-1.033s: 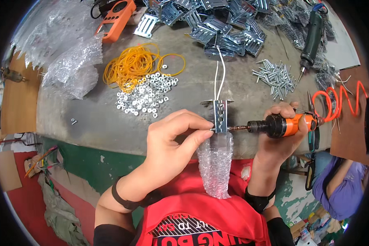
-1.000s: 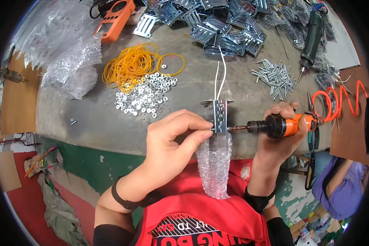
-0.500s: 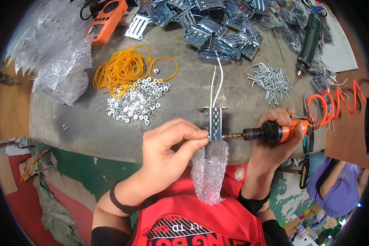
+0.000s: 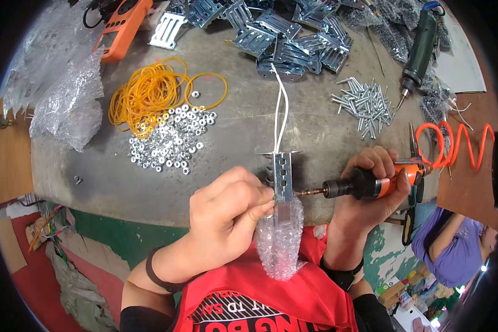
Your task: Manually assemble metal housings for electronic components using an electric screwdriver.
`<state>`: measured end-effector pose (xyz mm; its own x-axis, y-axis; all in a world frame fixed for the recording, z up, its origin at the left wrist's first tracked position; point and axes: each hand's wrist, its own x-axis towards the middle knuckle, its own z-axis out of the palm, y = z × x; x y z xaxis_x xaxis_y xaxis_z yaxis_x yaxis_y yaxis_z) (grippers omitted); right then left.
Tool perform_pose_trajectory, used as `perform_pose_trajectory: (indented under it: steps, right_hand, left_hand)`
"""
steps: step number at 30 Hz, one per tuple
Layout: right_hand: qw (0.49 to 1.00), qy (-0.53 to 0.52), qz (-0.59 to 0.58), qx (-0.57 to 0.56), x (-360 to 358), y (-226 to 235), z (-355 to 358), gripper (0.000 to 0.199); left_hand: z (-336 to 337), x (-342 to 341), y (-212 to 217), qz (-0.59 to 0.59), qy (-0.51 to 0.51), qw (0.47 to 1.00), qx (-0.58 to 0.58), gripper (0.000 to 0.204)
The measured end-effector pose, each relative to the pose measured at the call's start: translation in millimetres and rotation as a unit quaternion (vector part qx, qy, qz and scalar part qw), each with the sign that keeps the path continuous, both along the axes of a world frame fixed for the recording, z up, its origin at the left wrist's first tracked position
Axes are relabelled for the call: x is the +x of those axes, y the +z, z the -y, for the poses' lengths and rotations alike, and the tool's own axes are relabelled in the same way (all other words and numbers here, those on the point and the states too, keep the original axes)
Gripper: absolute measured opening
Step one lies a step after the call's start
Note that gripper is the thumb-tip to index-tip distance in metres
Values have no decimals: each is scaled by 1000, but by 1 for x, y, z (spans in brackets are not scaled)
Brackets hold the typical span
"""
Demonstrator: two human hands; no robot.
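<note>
Bubble wrap (image 4: pixel 66 105) lies heaped at the far left of the bench (image 4: pixel 238 133), its edge lost in the rim. Next come yellow bands (image 4: pixel 149 94) and a scatter of nuts (image 4: pixel 171 138). The left hand (image 4: pixel 227 216) pinches a slotted metal bracket (image 4: pixel 283 180) by its side, fingertips hiding whatever they press there. The bracket stands upright at the bench's near edge, two white wires (image 4: pixel 279 110) rising from its top, its lower end swathed in bubble wrap so the shape is hard to make out. The right hand (image 4: pixel 371 193) is clenched round an orange-and-black driver (image 4: pixel 371 183), its bit touching the bracket. Beyond lie screws (image 4: pixel 365 105) and more brackets (image 4: pixel 293 39).
</note>
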<state>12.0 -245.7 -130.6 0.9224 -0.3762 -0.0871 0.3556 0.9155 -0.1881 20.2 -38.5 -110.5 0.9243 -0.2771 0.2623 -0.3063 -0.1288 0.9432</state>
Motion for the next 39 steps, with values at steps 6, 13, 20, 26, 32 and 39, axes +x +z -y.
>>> perform_pose_trajectory:
  steps: [6,13,20,26,32,39]
  right_hand:
    - [1000,5,5,-6,1,0,-1,27]
    - [999,19,20,14,-3,1,-1,34]
    - [999,3,-29,-25,-2,10,-2,34]
    - [987,-47,-83,-129,-6,24,11,34]
    - [971,-71,-125,-190,-20,15,17,36]
    - [962,-80,-148,-213,-20,12,12,36]
  left_hand:
    - [-1,1,1,35,-4,999,28,11]
    - [-3,-4,0,31,10,999,25,12]
    - [2,-17,20,-150,-2,987,59,47]
    - [-2,-31,11,-203,-18,978,38,70]
    - [-9,-34,3,-197,-47,979,31,84]
    - [-10,-34,5,-200,-52,978,39,91]
